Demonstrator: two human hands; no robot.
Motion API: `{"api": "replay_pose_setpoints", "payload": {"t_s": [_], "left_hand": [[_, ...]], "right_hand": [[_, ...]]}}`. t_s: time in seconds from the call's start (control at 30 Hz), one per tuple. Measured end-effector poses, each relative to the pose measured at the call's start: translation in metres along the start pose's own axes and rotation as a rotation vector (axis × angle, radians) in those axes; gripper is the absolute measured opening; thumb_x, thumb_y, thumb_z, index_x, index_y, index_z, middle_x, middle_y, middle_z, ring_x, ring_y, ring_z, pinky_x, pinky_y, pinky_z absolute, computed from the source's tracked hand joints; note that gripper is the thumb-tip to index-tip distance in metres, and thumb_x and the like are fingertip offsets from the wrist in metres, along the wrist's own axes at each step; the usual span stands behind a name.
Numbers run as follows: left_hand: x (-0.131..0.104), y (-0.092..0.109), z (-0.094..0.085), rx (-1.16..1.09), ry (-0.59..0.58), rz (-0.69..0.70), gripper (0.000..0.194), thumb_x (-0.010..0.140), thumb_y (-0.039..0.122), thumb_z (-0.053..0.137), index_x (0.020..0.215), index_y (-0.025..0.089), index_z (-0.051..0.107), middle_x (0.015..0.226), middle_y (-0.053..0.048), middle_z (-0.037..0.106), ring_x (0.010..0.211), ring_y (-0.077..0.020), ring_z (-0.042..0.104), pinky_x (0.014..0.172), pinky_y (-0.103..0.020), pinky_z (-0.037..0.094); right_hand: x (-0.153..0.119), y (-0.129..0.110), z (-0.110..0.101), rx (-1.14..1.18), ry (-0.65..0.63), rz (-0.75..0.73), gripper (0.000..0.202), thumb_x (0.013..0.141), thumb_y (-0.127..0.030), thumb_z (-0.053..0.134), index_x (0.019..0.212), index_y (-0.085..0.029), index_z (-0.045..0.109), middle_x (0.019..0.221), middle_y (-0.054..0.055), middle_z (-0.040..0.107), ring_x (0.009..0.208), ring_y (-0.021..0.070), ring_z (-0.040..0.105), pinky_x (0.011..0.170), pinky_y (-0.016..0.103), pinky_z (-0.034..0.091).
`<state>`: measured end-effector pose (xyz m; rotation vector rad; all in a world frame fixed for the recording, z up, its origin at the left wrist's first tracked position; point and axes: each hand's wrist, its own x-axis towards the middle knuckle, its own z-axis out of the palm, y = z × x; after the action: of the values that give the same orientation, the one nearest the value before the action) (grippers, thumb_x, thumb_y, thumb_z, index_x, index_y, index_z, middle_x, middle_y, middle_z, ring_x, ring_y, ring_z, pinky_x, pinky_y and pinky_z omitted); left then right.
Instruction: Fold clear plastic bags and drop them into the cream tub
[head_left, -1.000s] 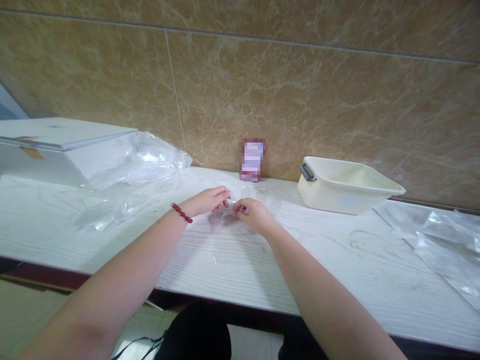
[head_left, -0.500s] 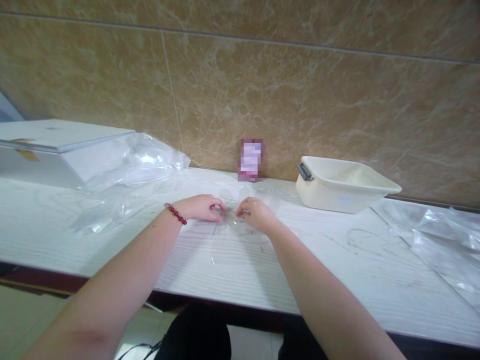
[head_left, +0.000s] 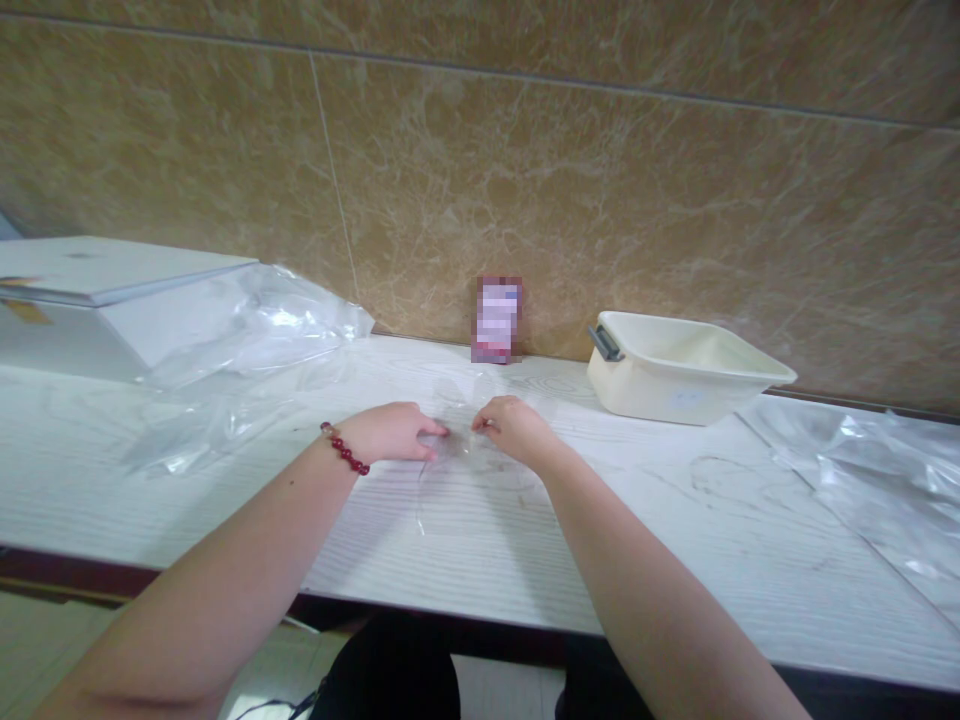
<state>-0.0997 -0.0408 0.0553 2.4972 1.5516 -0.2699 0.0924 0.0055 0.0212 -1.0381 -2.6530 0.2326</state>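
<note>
A clear plastic bag or sheet (head_left: 459, 500), hard to make out, lies on the white wood-grain table between my hands. My right hand (head_left: 514, 428) is closed in a pinch on the plastic's upper part. Opposite it, my left hand (head_left: 397, 432), with a red bead bracelet (head_left: 345, 450) at the wrist, rests at the plastic's left side. Its thumb and forefinger are apart, the fingertips touching or almost touching the film. Clear round shapes (head_left: 487, 385) show faintly just beyond the hands.
A phone-like object (head_left: 496, 320), blurred out, leans on the marbled wall. To the right stands a cream plastic bin (head_left: 660, 385) with a grey handle. More clear plastic (head_left: 885, 480) lies at far right. At left, clear bags (head_left: 262, 320) lie against a white box (head_left: 120, 275).
My left hand has shifted slightly left and down, its thumb and forefinger straighter than before. My right hand stays at the plastic. The view has turned a little.
</note>
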Motion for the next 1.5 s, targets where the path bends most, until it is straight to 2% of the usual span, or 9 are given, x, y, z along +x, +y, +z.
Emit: {"api": "replay_pose_setpoints", "payload": {"t_s": [0.27, 0.4, 0.47, 0.57, 0.67, 0.8, 0.93, 1.3, 1.5], "left_hand": [[-0.004, 0.003, 0.002, 0.026, -0.057, -0.076, 0.061, 0.063, 0.058, 0.043, 0.118, 0.034, 0.038, 0.095, -0.007, 0.056, 0.082, -0.022, 0.051, 0.07, -0.029, 0.035], [-0.004, 0.004, -0.001, 0.025, -0.098, -0.098, 0.062, 0.063, 0.059, 0.042, 0.12, 0.036, 0.034, 0.097, -0.007, 0.054, 0.083, -0.0222, 0.05, 0.071, -0.03, 0.035], [-0.005, 0.005, -0.002, 0.024, -0.113, -0.102, 0.062, 0.064, 0.059, 0.042, 0.121, 0.036, 0.033, 0.097, -0.007, 0.054, 0.082, -0.0218, 0.051, 0.071, -0.03, 0.035], [-0.005, 0.006, -0.003, 0.025, -0.133, -0.105, 0.062, 0.064, 0.059, 0.041, 0.122, 0.036, 0.031, 0.098, -0.007, 0.053, 0.082, -0.0213, 0.051, 0.072, -0.03, 0.035], [-0.004, 0.004, -0.002, 0.024, -0.15, -0.11, 0.064, 0.064, 0.061, 0.039, 0.122, 0.037, 0.028, 0.1, -0.008, 0.052, 0.082, -0.0218, 0.051, 0.072, -0.031, 0.035], [-0.004, 0.0, 0.001, 0.008, -0.155, -0.126, 0.068, 0.062, 0.063, 0.039, 0.123, 0.037, 0.027, 0.101, -0.009, 0.051, 0.081, -0.0237, 0.051, 0.072, -0.033, 0.036], [-0.004, -0.001, 0.0, -0.012, -0.163, -0.145, 0.07, 0.061, 0.063, 0.04, 0.124, 0.037, 0.025, 0.102, -0.01, 0.05, 0.081, -0.0242, 0.051, 0.072, -0.033, 0.035], [-0.004, -0.004, 0.002, -0.037, -0.136, -0.134, 0.073, 0.057, 0.065, 0.044, 0.123, 0.036, 0.028, 0.106, -0.009, 0.051, 0.084, -0.0233, 0.052, 0.074, -0.031, 0.035], [0.003, -0.014, 0.004, -0.067, -0.015, -0.08, 0.052, 0.071, 0.056, 0.034, 0.113, 0.028, 0.047, 0.105, -0.006, 0.056, 0.09, -0.021, 0.051, 0.076, -0.029, 0.035]], "right_hand": [[0.0, 0.011, -0.002, 0.018, -0.012, 0.03, 0.026, 0.062, -0.002, 0.044, 0.064, -0.019, 0.064, 0.084, 0.002, 0.058, 0.081, 0.0113, 0.049, 0.076, 0.021, 0.035], [-0.003, 0.014, -0.004, 0.011, 0.066, 0.111, 0.028, 0.064, -0.002, 0.043, 0.068, -0.02, 0.064, 0.085, 0.002, 0.057, 0.084, 0.012, 0.048, 0.079, 0.024, 0.033], [-0.006, 0.01, -0.005, 0.023, 0.098, 0.068, 0.025, 0.069, -0.008, 0.044, 0.078, -0.021, 0.063, 0.089, 0.003, 0.057, 0.088, 0.0126, 0.047, 0.082, 0.027, 0.031], [-0.008, 0.003, -0.004, 0.06, 0.027, 0.003, 0.021, 0.072, -0.029, 0.051, 0.09, -0.027, 0.062, 0.1, 0.003, 0.052, 0.095, 0.0155, 0.043, 0.085, 0.032, 0.028], [-0.01, 0.001, -0.003, 0.079, -0.056, 0.106, 0.025, 0.067, -0.042, 0.055, 0.09, -0.033, 0.061, 0.109, 0.002, 0.047, 0.102, 0.0207, 0.036, 0.084, 0.038, 0.027], [-0.009, 0.004, -0.005, 0.083, -0.098, 0.258, 0.025, 0.064, -0.045, 0.056, 0.088, -0.038, 0.061, 0.112, 0.0, 0.045, 0.104, 0.0244, 0.033, 0.083, 0.042, 0.027], [-0.01, 0.011, -0.009, 0.076, -0.143, 0.296, 0.029, 0.062, -0.048, 0.057, 0.09, -0.039, 0.06, 0.114, -0.002, 0.044, 0.104, 0.0253, 0.033, 0.083, 0.042, 0.026], [-0.012, 0.024, -0.008, 0.055, -0.139, 0.281, 0.035, 0.06, -0.051, 0.056, 0.092, -0.037, 0.06, 0.114, 0.001, 0.043, 0.102, 0.0226, 0.037, 0.085, 0.039, 0.025], [-0.011, 0.025, -0.006, 0.049, -0.117, 0.234, 0.035, 0.06, -0.051, 0.056, 0.091, -0.034, 0.061, 0.112, 0.002, 0.046, 0.102, 0.0209, 0.04, 0.087, 0.036, 0.025]]}}
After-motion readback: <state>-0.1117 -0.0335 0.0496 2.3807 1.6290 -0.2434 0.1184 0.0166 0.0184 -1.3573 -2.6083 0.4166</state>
